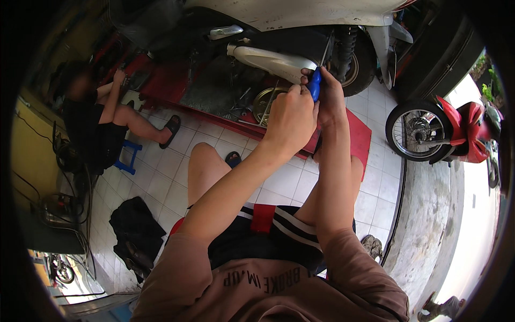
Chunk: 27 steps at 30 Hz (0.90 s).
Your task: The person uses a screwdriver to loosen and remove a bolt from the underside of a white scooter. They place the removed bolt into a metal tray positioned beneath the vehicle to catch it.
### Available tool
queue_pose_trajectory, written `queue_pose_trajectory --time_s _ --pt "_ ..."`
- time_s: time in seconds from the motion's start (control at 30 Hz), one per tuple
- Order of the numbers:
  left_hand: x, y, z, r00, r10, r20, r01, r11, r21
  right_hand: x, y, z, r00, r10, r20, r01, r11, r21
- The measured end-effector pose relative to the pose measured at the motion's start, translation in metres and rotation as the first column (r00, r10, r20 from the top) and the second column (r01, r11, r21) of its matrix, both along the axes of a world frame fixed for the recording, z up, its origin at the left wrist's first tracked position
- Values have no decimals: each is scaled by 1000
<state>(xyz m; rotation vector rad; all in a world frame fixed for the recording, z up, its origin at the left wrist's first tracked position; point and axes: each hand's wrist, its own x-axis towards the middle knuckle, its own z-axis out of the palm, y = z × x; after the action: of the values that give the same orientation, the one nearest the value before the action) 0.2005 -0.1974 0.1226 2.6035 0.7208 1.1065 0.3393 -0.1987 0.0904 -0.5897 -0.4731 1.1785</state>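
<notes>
I have a blue-handled screwdriver (314, 80) at the lower rear of a scooter (289, 13), its metal shaft rising beside a black shock absorber (347, 48). My left hand (292, 115) is closed at the handle, knuckles up, with its fingertips hidden. Beside it, my right hand (333, 102) wraps round the same handle from the right, thumb and fingers near its top. A pale silver engine side cover (271, 63) lies just above my hands, left of the rear wheel (360, 80). Whether the tool's tip touches the scooter, I cannot tell.
A red lift platform (359, 134) carries the scooter, a round brass-coloured tray (264, 96) and loose tools. Another person (86, 118) sits at left by a blue stool (129, 158). A red motorbike (466, 129) stands at right. Dark cloth (134, 231) lies on the tiled floor (171, 188).
</notes>
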Motion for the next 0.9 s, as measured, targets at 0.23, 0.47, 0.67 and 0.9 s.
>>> queue_pose_trajectory --time_s 0.23,0.47,0.67,0.9 --pt "-3 6 18 992 -116 43 106 975 193 8 5 10 982 -128 -138 128 992 -6" --pt "-7 12 25 768 -23 640 610 -276 -742 11 8 23 988 -44 -149 58 994 91" --pt "8 15 25 606 211 767 729 -534 -429 20 18 6 947 193 -258 -82 919 385" --pt "7 33 25 791 -50 610 610 145 -779 17 12 6 928 236 -287 -124 925 359"
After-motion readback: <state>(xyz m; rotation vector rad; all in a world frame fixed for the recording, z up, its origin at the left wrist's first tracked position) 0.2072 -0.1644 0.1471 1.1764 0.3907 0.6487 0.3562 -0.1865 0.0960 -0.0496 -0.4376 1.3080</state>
